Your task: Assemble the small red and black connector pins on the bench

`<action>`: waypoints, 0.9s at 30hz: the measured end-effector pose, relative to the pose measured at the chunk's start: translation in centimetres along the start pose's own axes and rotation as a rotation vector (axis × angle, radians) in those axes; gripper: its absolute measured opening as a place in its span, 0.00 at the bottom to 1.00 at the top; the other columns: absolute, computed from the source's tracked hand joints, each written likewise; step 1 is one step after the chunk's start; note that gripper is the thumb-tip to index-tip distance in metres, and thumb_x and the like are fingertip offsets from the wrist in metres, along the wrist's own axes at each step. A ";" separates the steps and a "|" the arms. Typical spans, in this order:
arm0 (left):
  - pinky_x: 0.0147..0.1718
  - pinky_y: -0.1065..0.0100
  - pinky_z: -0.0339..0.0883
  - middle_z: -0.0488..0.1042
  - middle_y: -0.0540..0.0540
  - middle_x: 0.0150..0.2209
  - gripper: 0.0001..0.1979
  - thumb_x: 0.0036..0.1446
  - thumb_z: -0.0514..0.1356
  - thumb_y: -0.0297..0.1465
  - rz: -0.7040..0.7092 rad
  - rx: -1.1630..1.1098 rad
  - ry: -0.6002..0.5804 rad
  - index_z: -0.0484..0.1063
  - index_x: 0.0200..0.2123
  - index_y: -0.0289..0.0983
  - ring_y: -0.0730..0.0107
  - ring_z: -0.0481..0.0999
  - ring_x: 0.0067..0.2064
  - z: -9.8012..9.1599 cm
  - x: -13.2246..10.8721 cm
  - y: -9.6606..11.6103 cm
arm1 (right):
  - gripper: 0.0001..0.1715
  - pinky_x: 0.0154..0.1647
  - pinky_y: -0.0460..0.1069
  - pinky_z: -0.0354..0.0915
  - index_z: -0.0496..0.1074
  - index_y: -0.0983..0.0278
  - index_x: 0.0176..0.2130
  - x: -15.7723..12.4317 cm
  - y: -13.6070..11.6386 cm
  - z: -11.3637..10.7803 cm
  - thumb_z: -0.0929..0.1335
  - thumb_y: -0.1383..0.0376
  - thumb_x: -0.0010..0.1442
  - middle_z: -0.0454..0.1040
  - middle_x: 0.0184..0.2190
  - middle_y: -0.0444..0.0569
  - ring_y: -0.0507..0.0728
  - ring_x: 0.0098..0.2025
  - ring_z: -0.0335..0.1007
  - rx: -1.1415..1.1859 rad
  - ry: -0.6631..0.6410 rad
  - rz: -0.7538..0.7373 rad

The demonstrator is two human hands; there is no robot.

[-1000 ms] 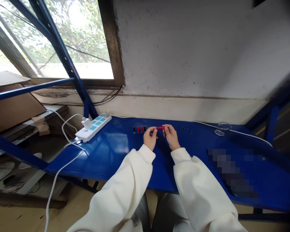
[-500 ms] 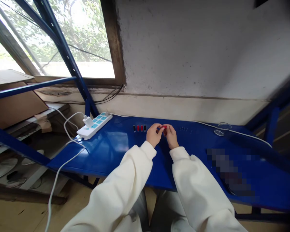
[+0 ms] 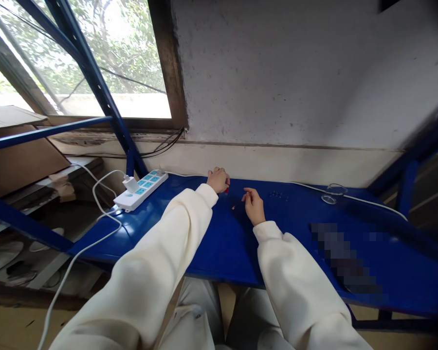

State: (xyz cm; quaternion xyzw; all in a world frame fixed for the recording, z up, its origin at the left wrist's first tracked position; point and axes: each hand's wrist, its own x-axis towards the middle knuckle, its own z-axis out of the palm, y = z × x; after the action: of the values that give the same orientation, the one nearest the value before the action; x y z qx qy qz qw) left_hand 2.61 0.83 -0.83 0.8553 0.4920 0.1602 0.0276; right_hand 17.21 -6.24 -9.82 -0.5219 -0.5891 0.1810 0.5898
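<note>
My left hand point(image 3: 218, 179) reaches to the back of the blue metal table point(image 3: 190, 233), fingers curled. A bit of a small red piece point(image 3: 227, 190) shows under them. The row of red and black pieces seen earlier is hidden behind this hand and its white sleeve. My right hand point(image 3: 253, 205) rests on the table just to the right, fingers loosely apart with nothing in them. A tiny object point(image 3: 233, 207) lies on the table between the two hands. Several small dark pieces point(image 3: 279, 195) lie beyond the right hand.
A white power strip point(image 3: 142, 190) with a plugged-in charger and white cable lies at the table's left back. Clear rings point(image 3: 328, 198) and a thin white cable point(image 3: 368, 201) lie at the right back. Blue rack beams frame both sides; a wall and window stand close behind.
My hands have come apart. The left hand moved forward and left with the red piece, to where the row of pieces stood. The right hand let go and settled on the table.
</note>
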 end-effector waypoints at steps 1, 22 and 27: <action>0.44 0.55 0.50 0.68 0.43 0.39 0.02 0.44 0.61 0.27 -0.014 0.002 -0.008 0.73 0.25 0.37 0.56 0.59 0.48 0.5 -0.2 -0.2 | 0.16 0.29 0.46 0.57 0.65 0.64 0.42 0.0 0.0 0.0 0.56 0.60 0.58 0.67 0.23 0.45 0.51 0.25 0.61 -0.004 -0.004 0.001; 0.45 0.52 0.48 0.69 0.42 0.38 0.04 0.44 0.60 0.24 -0.050 0.005 -0.046 0.73 0.24 0.37 0.56 0.61 0.46 1.4 -1.0 -1.4 | 0.16 0.29 0.47 0.57 0.65 0.64 0.41 0.0 -0.1 -0.1 0.56 0.62 0.57 0.67 0.22 0.44 0.51 0.23 0.60 -0.055 -0.021 0.007; 0.46 0.53 0.48 0.69 0.42 0.39 0.03 0.44 0.60 0.26 -0.051 0.023 -0.068 0.74 0.25 0.37 0.56 0.60 0.46 1.1 -1.1 -1.2 | 0.16 0.30 0.47 0.58 0.65 0.64 0.41 0.0 -0.1 0.0 0.56 0.63 0.58 0.67 0.22 0.44 0.51 0.23 0.61 -0.082 -0.023 0.000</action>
State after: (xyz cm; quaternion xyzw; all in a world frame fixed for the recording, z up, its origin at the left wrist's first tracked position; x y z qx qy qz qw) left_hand 1.43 0.63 -2.35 0.8478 0.5141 0.1245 0.0383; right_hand 17.20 -6.28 -9.75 -0.5433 -0.6028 0.1626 0.5613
